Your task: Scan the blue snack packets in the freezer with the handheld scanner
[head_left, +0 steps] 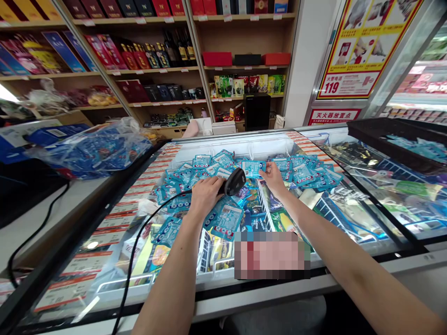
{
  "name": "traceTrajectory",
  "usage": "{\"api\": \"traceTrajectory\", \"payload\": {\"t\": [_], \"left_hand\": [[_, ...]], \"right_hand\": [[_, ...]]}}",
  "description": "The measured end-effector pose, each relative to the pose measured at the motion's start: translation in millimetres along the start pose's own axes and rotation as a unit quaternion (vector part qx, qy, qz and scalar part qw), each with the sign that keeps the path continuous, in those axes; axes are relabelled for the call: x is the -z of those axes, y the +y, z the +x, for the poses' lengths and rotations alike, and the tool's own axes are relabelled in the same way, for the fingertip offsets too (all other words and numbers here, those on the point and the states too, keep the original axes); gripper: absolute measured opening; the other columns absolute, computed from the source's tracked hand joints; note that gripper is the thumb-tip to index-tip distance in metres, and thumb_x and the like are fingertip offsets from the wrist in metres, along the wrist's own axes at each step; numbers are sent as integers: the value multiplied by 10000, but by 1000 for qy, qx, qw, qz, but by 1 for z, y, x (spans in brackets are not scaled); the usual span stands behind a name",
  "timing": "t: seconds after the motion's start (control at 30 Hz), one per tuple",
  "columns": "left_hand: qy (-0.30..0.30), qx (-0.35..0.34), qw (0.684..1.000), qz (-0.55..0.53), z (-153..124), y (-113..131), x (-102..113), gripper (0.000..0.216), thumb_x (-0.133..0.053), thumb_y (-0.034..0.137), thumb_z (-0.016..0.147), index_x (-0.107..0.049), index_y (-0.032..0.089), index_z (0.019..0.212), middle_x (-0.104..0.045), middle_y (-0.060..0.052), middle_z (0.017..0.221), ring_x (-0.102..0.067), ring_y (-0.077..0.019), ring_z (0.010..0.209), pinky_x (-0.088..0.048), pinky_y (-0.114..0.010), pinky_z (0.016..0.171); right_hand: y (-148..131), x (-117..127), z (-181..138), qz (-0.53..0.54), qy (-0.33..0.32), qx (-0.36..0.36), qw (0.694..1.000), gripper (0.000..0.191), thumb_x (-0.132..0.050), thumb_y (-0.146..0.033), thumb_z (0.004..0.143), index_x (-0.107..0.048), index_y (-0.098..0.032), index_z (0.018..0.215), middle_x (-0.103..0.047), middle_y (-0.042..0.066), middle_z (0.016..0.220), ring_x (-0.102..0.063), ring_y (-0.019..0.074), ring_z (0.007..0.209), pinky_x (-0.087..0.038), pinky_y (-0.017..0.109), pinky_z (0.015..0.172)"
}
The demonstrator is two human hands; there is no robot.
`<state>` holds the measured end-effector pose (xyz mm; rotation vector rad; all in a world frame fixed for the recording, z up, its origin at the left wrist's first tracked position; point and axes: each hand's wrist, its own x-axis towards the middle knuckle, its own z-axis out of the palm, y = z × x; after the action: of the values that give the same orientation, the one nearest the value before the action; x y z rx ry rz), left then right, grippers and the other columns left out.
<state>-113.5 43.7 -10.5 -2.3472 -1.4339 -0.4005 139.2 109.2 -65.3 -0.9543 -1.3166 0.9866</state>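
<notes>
My left hand [206,193] is closed around the handle of a black barcode scanner [234,181], whose head points at a teal packet [252,168]. My right hand [272,179] pinches that packet by its right edge and holds it up in front of the scanner. Both hands are over an open chest freezer [244,279] piled with several similar teal packets [195,179]. The scanner's black cable [139,242] runs back along my left forearm and over the freezer's front edge.
A clear bag of blue packets [94,149] lies on the counter at left. A black tray [394,139] sits on the freezer lid at right. Wooden shelves [167,70] with boxes and bottles stand behind. A red and yellow poster [363,46] hangs at right.
</notes>
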Motion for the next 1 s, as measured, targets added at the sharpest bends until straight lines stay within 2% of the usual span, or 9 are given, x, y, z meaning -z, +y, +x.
{"api": "traceTrajectory", "payload": {"t": [0.37, 0.6, 0.8, 1.0], "left_hand": [[-6, -12, 1000, 16, 1, 0, -3, 394, -598, 340, 786, -537, 224, 1158, -640, -89, 1024, -586, -278, 963, -392, -374, 784], [-4, -27, 999, 28, 1, -1, -3, 408, -609, 359, 784, -526, 221, 1159, -637, -75, 1034, -581, -273, 971, -390, -368, 781], [-8, -32, 999, 22, 1, 0, -3, 388, -589, 377, 796, -535, 221, 1148, -639, -78, 1012, -588, -260, 953, -395, -362, 783], [-9, -32, 999, 18, 2, 2, -2, 375, -567, 380, 809, -535, 224, 1148, -635, -83, 1034, -584, -258, 971, -398, -363, 790]], "right_hand": [[-1, -1, -1, 28, 2, 17, 999, 388, -623, -420, 728, -353, -266, 961, -540, -38, 774, -581, 165, 700, -583, 396, 638], [-6, 1, -2, -34, 75, 36, 996, 329, -582, -389, 761, -351, -258, 956, -581, 8, 809, -606, 207, 722, -538, 447, 713], [-1, 5, 1, -101, 101, 49, 989, 312, -572, -385, 766, -358, -246, 944, -568, -2, 773, -584, 182, 678, -502, 377, 683], [-3, 5, 0, -97, 95, 50, 989, 295, -573, -358, 761, -351, -248, 920, -570, -2, 776, -571, 171, 662, -490, 350, 657]]}}
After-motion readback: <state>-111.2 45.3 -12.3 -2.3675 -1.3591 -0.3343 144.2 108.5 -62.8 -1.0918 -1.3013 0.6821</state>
